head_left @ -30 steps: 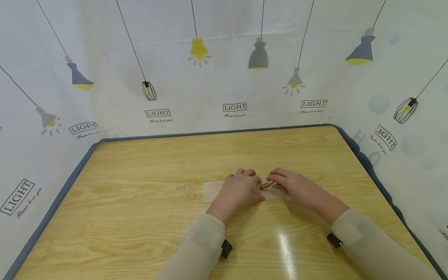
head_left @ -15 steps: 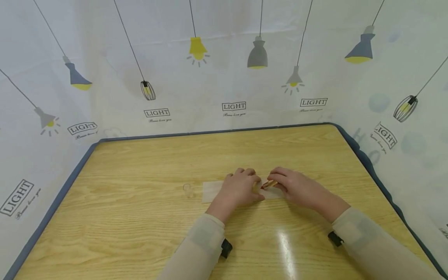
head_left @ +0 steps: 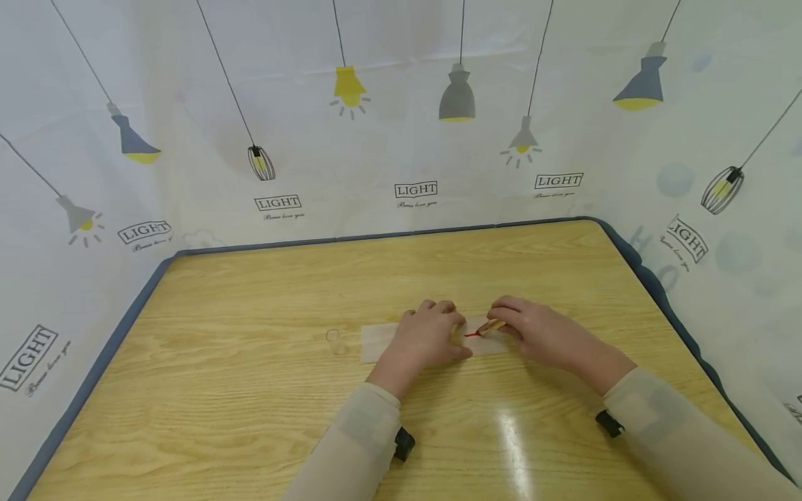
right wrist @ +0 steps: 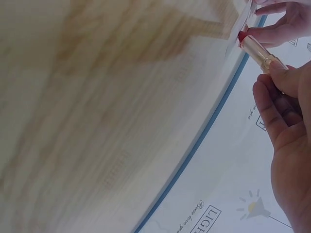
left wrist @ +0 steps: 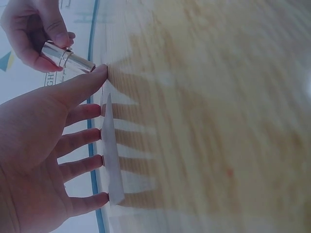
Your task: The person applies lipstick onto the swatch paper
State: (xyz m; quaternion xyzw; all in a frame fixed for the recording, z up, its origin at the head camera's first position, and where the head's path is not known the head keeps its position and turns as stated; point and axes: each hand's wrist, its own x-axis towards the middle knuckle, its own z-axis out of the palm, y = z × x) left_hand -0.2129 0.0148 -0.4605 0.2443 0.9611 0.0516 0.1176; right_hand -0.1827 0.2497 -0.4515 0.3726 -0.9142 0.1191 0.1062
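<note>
My right hand point(head_left: 544, 335) pinches a gold lipstick point(right wrist: 258, 52) between thumb and fingers. Its red tip point(right wrist: 241, 36) meets a white strip of paper point(head_left: 378, 343) lying on the table. A short red streak point(head_left: 470, 335) marks the paper between my hands. With fingers spread and fairly straight, my left hand point(head_left: 431, 337) presses the strip by its fingertips, covering its middle. In the left wrist view those fingertips line the edge of the paper point(left wrist: 112, 160), and the lipstick point(left wrist: 68, 57) is just past my thumb.
A small clear, see-through object point(head_left: 336, 342) lies left of the paper on the wooden table point(head_left: 238, 390). Blue edging point(head_left: 338, 239) runs along the table's far side. Behind it hangs a white sheet point(head_left: 351, 160) printed with lamps.
My right hand has drawn the lipstick slightly to the right, leaving a red streak visible on the paper. The left hand stays in place; the head view has shifted a little.
</note>
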